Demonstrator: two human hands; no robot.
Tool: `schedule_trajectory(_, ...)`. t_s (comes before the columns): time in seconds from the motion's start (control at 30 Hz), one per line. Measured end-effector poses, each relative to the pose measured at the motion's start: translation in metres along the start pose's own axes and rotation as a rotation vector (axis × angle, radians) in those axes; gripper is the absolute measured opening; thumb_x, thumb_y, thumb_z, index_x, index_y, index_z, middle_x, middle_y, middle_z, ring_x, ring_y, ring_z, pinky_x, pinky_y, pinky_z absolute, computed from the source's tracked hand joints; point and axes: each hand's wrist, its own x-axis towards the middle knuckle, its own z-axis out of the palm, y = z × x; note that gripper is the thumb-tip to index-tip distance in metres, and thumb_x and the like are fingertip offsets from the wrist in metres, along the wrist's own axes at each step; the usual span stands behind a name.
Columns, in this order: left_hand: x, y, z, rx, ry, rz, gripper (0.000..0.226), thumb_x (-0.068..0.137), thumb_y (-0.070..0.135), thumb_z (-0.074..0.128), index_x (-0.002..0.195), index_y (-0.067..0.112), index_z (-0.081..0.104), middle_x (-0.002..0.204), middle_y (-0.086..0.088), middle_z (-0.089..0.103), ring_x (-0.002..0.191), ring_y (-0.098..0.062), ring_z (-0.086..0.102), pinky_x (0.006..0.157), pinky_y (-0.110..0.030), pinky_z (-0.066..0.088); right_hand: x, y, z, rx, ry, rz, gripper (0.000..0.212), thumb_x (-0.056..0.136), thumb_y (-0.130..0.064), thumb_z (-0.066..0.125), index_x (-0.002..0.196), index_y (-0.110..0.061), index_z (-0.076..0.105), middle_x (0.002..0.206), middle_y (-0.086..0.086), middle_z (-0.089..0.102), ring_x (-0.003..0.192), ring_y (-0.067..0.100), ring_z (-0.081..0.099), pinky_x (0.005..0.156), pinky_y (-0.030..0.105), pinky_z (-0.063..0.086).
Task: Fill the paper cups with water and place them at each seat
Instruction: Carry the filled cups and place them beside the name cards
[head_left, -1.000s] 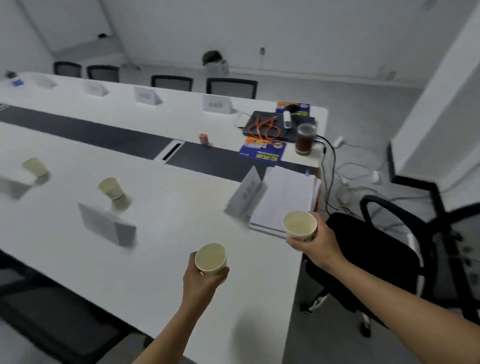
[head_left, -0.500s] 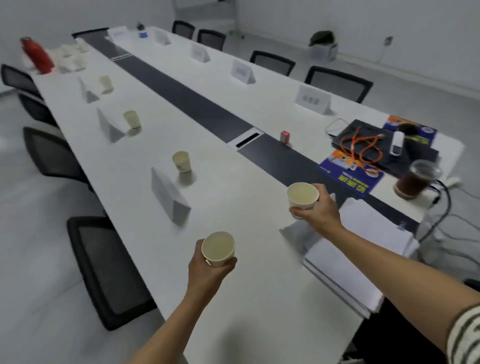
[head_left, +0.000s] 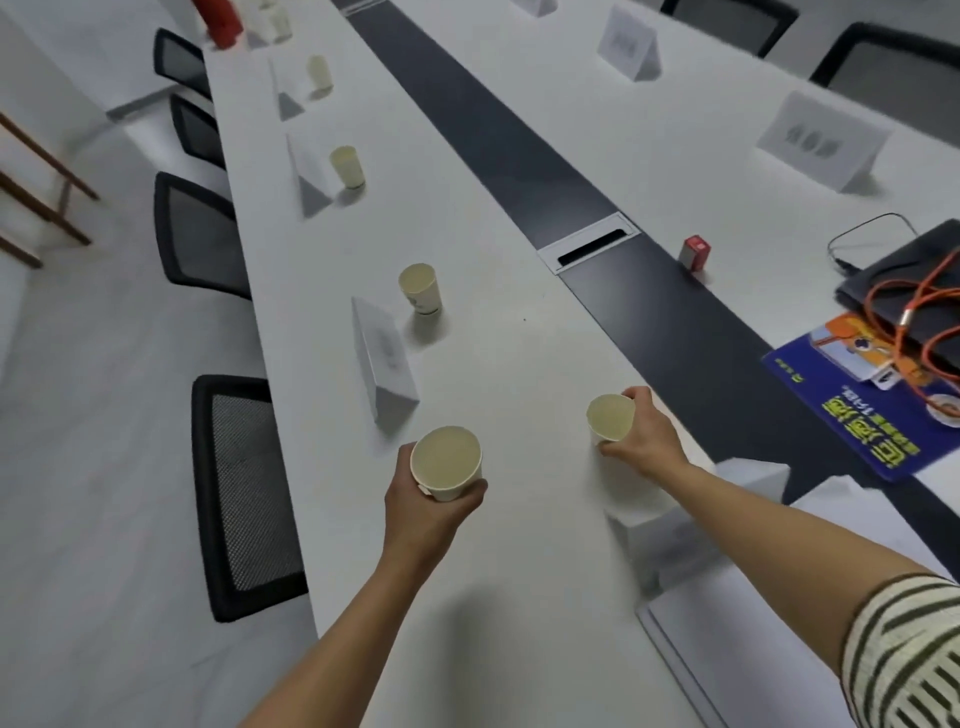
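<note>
Two paper cups are in my grip, one per hand. My left hand (head_left: 415, 512) has its fingers and thumb curled round the left cup (head_left: 447, 470), holding it upright above the white table (head_left: 519, 597), just on my side of the name card (head_left: 384, 358). My right hand (head_left: 644, 441) wraps the right cup (head_left: 610, 418) from its right side, off to the right of that name card and lower down. Whether its base touches the tabletop I cannot tell. Both cups show a pale inside, and I cannot make out a water level in either.

A third cup (head_left: 421, 288) stands on the table just beyond the name card, close to its far end. Farther beyond the card, along the same edge of the table, stand a fourth cup (head_left: 347, 166) and a fifth cup (head_left: 319, 75). The dark strip (head_left: 519, 140) runs well to the right of the name card, with a small red box (head_left: 695, 253) at the strip's far edge. A black mesh chair (head_left: 239, 493) sits left of the name card, tucked against the table's edge
</note>
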Motion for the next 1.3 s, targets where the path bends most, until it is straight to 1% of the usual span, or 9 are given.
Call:
schedule_trajectory(0.13,0.015,0.025,0.025,-0.004,-0.002,0.026,0.061,0.054,0.031,0.087,0.106,0.036,0.055,0.097,0.014,0.067,0.095,-0.012,0.065,0.085,-0.040,0.058,0.010,0.007,-0.007,-0.002,-0.098,-0.020,0.086,0.064,-0.024,0.086,0.132,-0.026,0.035,0.130,0.007,0.051,0.106,0.027,0.054,0.086,0.034,0.047)
schedule_trajectory(0.23,0.030,0.049,0.049,0.008,-0.032,0.070,0.061,0.053,0.034,0.088,0.103,0.038,0.053,0.097,0.013,0.066,0.096,-0.016,0.065,0.085,-0.047,0.057,0.009,0.008,-0.029,0.051,-0.194,-0.048,0.109,0.055,-0.051,0.088,0.146,-0.035,0.028,0.144,0.001,0.040,0.129,0.022,0.046,0.103,0.041,0.043)
schedule_trajectory(0.33,0.050,0.081,0.081,0.014,-0.082,0.133,0.061,0.055,0.031,0.088,0.105,0.034,0.052,0.097,0.014,0.067,0.094,-0.015,0.066,0.083,-0.047,0.058,0.016,0.014,-0.064,0.101,-0.118,-0.063,0.101,0.060,-0.077,0.071,0.144,-0.040,0.031,0.147,-0.006,0.041,0.132,0.018,0.045,0.105,0.048,0.043)
schedule_trajectory(0.47,0.076,0.120,0.136,0.014,-0.164,0.215,0.058,0.055,0.029,0.087,0.103,0.033,0.054,0.096,0.013,0.067,0.093,-0.012,0.065,0.081,-0.043,0.059,0.037,0.051,-0.120,-0.026,0.158,-0.090,0.055,0.090,-0.053,0.059,0.136,-0.024,0.048,0.137,0.000,0.052,0.123,0.021,0.052,0.097,0.043,0.048)
schedule_trajectory(0.53,0.089,0.135,0.170,0.011,-0.203,0.237,0.057,0.056,0.027,0.086,0.102,0.032,0.054,0.095,0.012,0.066,0.091,-0.011,0.065,0.079,-0.038,0.059,0.045,0.083,-0.140,-0.191,0.198,-0.055,0.046,0.095,-0.042,0.057,0.135,-0.020,0.050,0.136,0.004,0.052,0.125,0.023,0.048,0.094,0.038,0.046)
schedule_trajectory(0.77,0.132,0.157,0.299,0.121,-0.335,0.297,0.063,0.063,0.023,0.089,0.112,0.026,0.050,0.100,0.010,0.060,0.094,-0.009,0.059,0.073,-0.024,0.052,0.065,0.176,-0.143,-0.635,0.091,0.019,0.058,0.099,-0.049,0.040,0.150,-0.023,0.034,0.159,0.005,0.026,0.149,0.024,0.018,0.118,0.041,0.025)
schedule_trajectory(0.9,0.154,0.155,0.363,0.163,-0.359,0.277,0.059,0.064,0.022,0.088,0.107,0.028,0.049,0.092,0.020,0.056,0.087,-0.003,0.057,0.066,-0.020,0.049,0.063,0.203,-0.125,-0.659,0.180,-0.058,0.066,0.099,-0.053,0.018,0.143,-0.017,0.051,0.153,0.013,0.040,0.143,0.029,0.034,0.112,0.044,0.026)
schedule_trajectory(1.03,0.178,0.147,0.410,0.176,-0.355,0.262,0.059,0.064,0.022,0.087,0.110,0.023,0.050,0.092,0.014,0.059,0.088,-0.011,0.059,0.074,-0.028,0.052,0.064,0.210,-0.116,-0.632,0.280,-0.103,0.059,0.095,-0.049,0.036,0.143,-0.016,0.050,0.156,0.012,0.035,0.145,0.028,0.031,0.114,0.045,0.026)
schedule_trajectory(1.3,0.211,0.131,0.483,0.231,-0.305,0.229,0.060,0.065,0.023,0.085,0.110,0.020,0.046,0.108,-0.001,0.062,0.098,-0.024,0.060,0.084,-0.038,0.053,0.068,0.220,-0.112,-0.668,0.319,-0.118,0.060,0.093,-0.050,0.042,0.146,-0.022,0.045,0.158,0.007,0.031,0.148,0.024,0.024,0.116,0.042,0.021)
